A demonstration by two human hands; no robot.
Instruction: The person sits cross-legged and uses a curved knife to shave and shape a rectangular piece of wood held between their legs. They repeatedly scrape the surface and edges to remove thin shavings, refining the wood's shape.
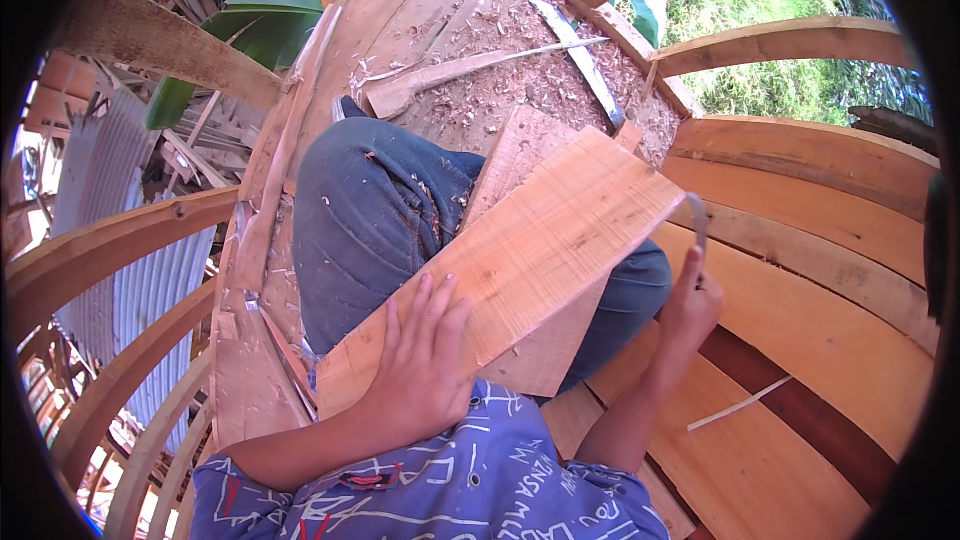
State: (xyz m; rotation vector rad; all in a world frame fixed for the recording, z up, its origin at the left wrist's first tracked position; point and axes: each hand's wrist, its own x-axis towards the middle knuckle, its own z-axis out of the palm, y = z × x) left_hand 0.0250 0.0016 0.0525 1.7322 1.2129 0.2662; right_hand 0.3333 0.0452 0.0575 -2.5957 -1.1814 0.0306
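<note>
A pale wooden board (pixel 530 250) lies slanted across my lap, over my jeans (pixel 365 215). My left hand (pixel 420 360) presses flat on the board's near end, fingers spread. A second, narrower board (pixel 520 145) lies under it, pointing up the picture. My right hand (pixel 690 310) is off the board's right edge, closed around the handle of a curved metal blade (pixel 698 225) that points upward. I sit inside a wooden boat hull.
Wood shavings (pixel 510 60) cover the hull floor ahead, with a long machete (pixel 580 55) and a wooden tool handle (pixel 450 75) lying on them. Curved ribs (pixel 790 40) and planks (pixel 820 330) rise at right. A thin wood sliver (pixel 738 405) lies on the planks. Corrugated metal sheet (pixel 110 190) at left.
</note>
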